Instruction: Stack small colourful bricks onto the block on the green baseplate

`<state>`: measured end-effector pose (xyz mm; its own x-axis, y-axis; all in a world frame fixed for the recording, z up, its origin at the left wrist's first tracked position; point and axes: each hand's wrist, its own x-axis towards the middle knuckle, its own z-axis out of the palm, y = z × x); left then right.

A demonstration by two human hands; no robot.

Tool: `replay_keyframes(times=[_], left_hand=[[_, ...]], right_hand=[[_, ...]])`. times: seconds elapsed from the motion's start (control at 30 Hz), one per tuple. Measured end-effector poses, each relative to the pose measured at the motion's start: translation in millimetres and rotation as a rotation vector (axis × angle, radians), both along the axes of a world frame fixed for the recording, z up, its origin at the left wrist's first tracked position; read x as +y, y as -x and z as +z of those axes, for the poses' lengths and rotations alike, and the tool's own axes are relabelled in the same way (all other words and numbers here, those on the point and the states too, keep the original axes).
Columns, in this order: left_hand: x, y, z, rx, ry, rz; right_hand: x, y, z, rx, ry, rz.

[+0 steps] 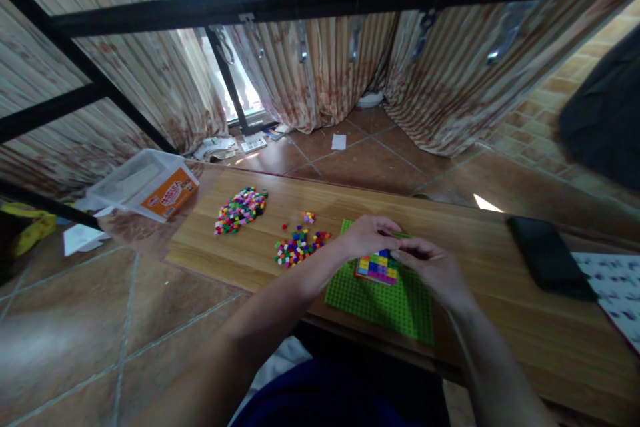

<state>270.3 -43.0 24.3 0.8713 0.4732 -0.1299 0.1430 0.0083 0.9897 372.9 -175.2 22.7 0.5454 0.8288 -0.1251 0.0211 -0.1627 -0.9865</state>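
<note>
A green studded baseplate [380, 310] lies on the wooden table in front of me. On it stands a low block of multicoloured building bricks [377, 268], with yellow, blue, purple and orange studs showing. My left hand [369, 238] reaches over the far left side of this block, its fingers closed and bent inward. From the right comes my right hand [434, 268], thumb and fingers pinched together at the block's far right corner. The fingertips of both hands nearly meet there. Whatever small piece is between them is hidden by the fingers.
Loose bricks lie in a near pile [297, 247] and a larger far pile [243, 208] on the table [480, 247]. A clear plastic box [145, 183] with an orange label stands at the left end. To the right are a black phone [547, 255] and a printed sheet [613, 287].
</note>
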Motion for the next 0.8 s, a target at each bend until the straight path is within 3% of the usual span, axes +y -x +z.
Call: replay_keyframes(times=[0.3,0.5,0.63,0.8], left_hand=[[-2.8,-3.4,-4.7,0.002,-0.081,0.024],[-7.4,5.1,-2.1,-0.038,-0.163,0.068],[-11.7,33.5,9.6,-0.141,-0.239,0.203],[-10.7,103.0,13.1,-0.183,-0.250,0.353]], right_hand=[[-2.0,3.0,-4.3,0.087,-0.014,-0.016],[-33.0,9.4,-16.6,0.045,-0.010,-0.283],[-66.8,5.9,-27.6,0.046,0.052,-0.384],[-100.7,8.7,-33.2,0.049,0.129,-0.419]])
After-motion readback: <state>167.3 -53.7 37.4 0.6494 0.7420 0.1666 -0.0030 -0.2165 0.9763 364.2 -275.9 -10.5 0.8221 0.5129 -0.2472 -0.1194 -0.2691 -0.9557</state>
